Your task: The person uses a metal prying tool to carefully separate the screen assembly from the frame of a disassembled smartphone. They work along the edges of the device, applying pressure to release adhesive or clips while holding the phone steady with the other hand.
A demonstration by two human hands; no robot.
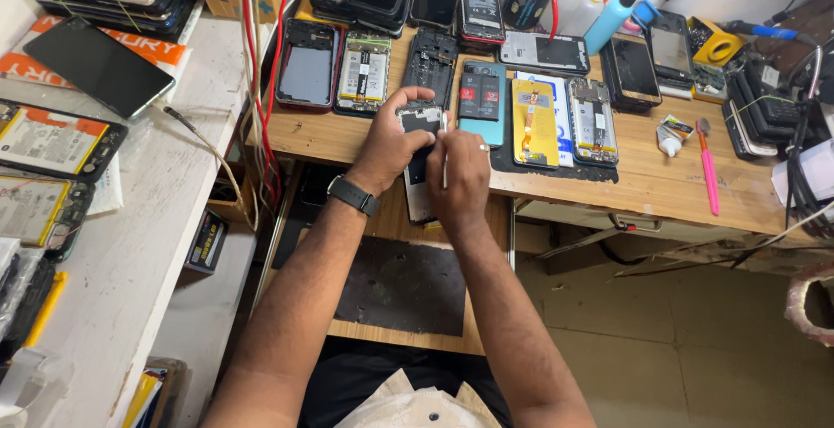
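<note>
An opened phone (420, 124) with its back off lies at the front edge of the wooden bench (643, 185). My left hand (395, 141) grips its upper left side; a black watch sits on that wrist. My right hand (460, 176) rests over the phone's lower half and holds a thin white tool (445, 154) upright against it. A ring is on that hand. The phone's lower part is hidden under my fingers.
Several opened phones and parts lie in a row behind, among them a teal phone (483, 98) and a yellow-backed one (533, 124). A pink tool (709, 172) lies to the right. A black mat (401, 285) covers a pull-out shelf below. More phones (95, 63) sit on the white counter at left.
</note>
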